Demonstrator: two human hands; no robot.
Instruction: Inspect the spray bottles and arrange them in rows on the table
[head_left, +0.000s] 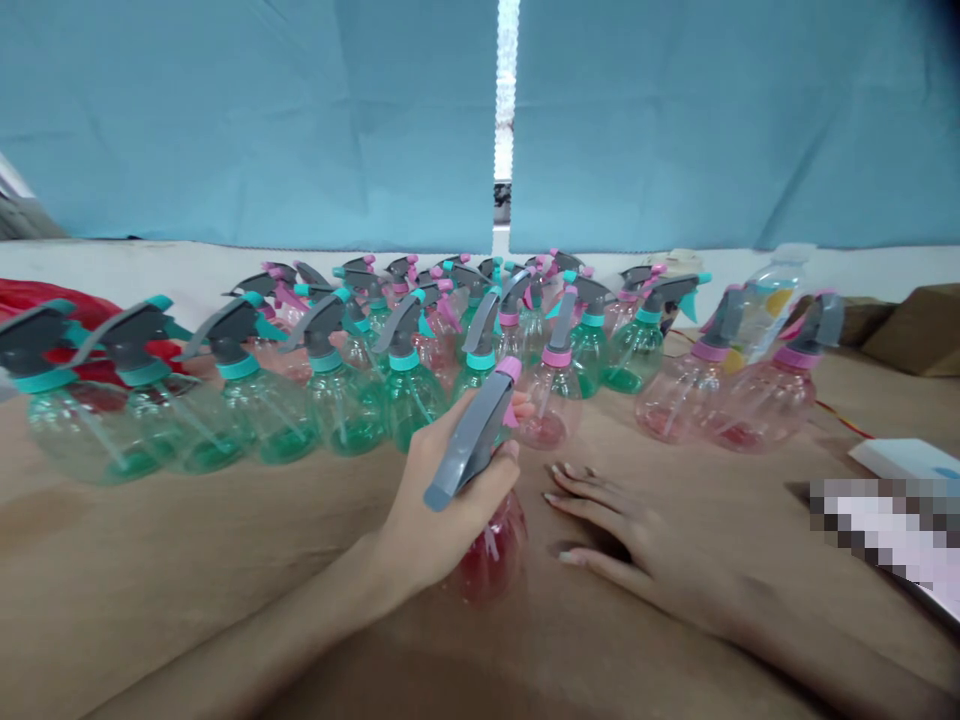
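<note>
My left hand (442,490) is wrapped round the neck of a pink spray bottle (491,560) with a grey and pink trigger head. Its body shows below my palm, near the front of the wooden table (225,560). To the right, my right hand (622,530) lies on the tabletop with fingers spread, holding nothing. Just beyond it stands another pink spray bottle (551,410). A row of green spray bottles (349,410) with turquoise collars extends to the left. Two more pink spray bottles (757,405) stand at the right.
Several more green and pink spray bottles crowd behind the front row. A clear plastic bottle (776,290) rises at the back right, with a brown box (919,330) beside it. Red fabric (97,325) lies at the left, and a white box (904,458) at the right.
</note>
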